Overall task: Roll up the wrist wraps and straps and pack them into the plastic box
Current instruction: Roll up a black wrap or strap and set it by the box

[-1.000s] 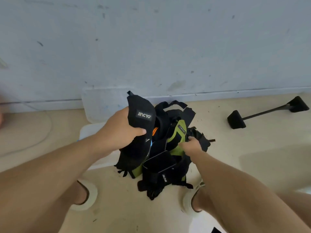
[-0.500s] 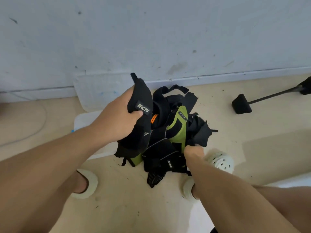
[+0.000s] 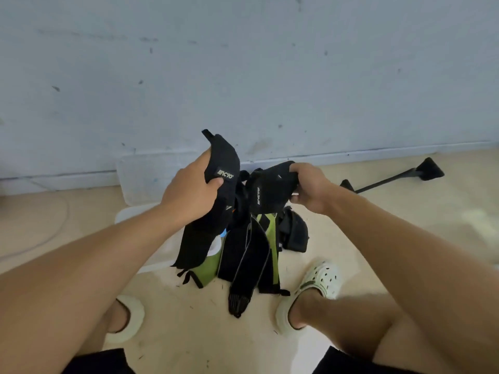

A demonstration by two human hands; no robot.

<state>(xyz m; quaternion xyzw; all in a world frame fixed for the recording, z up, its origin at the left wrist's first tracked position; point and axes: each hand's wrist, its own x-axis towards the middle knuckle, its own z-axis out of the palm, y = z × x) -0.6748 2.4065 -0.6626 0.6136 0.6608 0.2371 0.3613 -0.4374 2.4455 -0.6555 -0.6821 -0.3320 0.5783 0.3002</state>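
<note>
Black wrap [image 3: 224,168] (label "MCYO"), gripped by left hand [image 3: 189,195]

Scuffed wall, beige floor
A pale blue-grey wall [image 3: 270,63] meets the beige floor [image 3: 405,211]; a black bar [image 3: 391,179] lies near the baseboard [image 3: 378,152].

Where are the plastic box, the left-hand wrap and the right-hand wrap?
plastic box [image 3: 140,179]: head view, clear back wall, by the room wall.
left-hand wrap [image 3: 225,160]: head view, black upper part above the logo tag.
right-hand wrap [image 3: 272,187]: head view, black middle of the bunched part.
</note>
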